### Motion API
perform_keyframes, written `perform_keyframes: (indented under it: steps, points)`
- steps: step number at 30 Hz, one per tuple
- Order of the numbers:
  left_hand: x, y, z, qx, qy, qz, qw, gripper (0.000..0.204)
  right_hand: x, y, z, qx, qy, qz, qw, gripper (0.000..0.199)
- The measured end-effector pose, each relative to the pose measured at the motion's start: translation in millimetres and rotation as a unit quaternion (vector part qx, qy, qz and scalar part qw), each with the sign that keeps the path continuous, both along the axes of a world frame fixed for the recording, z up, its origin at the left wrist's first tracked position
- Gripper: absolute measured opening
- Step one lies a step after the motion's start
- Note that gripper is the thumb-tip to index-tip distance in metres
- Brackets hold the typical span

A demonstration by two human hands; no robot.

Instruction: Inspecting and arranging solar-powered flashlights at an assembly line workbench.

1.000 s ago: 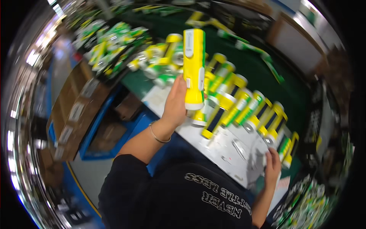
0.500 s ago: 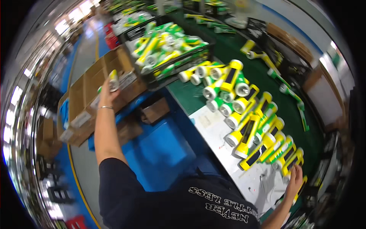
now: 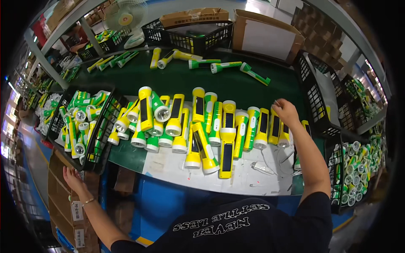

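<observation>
My left hand (image 3: 74, 179) is above an open cardboard box (image 3: 59, 173) at the lower left, its fingers stretched out and nothing in them. My right hand (image 3: 285, 111) is over the right end of a row of flashlights, its fingertips pinched together. A small thin bit shows at the fingertips, too small to name. Just below that hand lies a yellow flashlight (image 3: 274, 128) with a dark panel. The row holds several yellow and green flashlights, some piled at its left end. At the front, a yellow flashlight (image 3: 226, 154) lies lens end away from me.
A black crate of flashlights (image 3: 107, 126) stands at the left of the green table (image 3: 177, 78). Another black crate (image 3: 335, 177) is at the right. A white cable (image 3: 263, 168) lies on the white sheet (image 3: 168, 170). Several flashlights lie along the table's far side.
My left hand has let go of the flashlight it held by the cardboard box. My right hand has moved from the row's near end to above it. The view has turned right.
</observation>
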State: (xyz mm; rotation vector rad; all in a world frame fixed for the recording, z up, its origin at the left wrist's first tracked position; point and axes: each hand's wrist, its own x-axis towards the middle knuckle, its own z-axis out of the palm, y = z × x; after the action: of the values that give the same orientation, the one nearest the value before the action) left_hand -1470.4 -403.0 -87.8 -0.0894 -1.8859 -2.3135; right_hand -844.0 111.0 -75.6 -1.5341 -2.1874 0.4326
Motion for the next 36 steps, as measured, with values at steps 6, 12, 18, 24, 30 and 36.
perform_keyframes:
  steps: [6, 12, 18, 24, 30, 36]
  points:
    - [225.3, 192.7, 74.4, -0.101, 0.251, -0.152, 0.951, 0.026, -14.3, 153.8, -31.4, 0.031, -0.145, -0.066, 0.987, 0.042]
    - [397.5, 364.3, 61.2, -0.090, 0.058, -0.559, 0.822, 0.030, -6.6, 204.3, -28.2, -0.089, -0.248, -0.032, 0.964, 0.055]
    - [496.3, 479.8, 29.1, 0.032, -0.323, -0.666, 0.672, 0.058, 54.8, 107.5, 6.0, -0.613, 0.433, 0.067, 0.657, 0.032]
    - [580.2, 477.6, 6.1, 0.204, -0.454, -0.694, 0.519, 0.046, 123.7, -35.2, 6.1, -0.674, 0.475, 0.123, 0.552, 0.029]
    - [611.3, 423.9, -10.1, 0.064, -0.475, -0.705, 0.523, 0.040, 182.4, -105.5, -3.6, -0.474, 0.396, 0.078, 0.782, 0.033]
    - [598.8, 380.6, -12.0, 0.023, -0.415, -0.733, 0.539, 0.040, 181.0, -156.4, -13.3, -0.440, 0.389, 0.059, 0.807, 0.030]
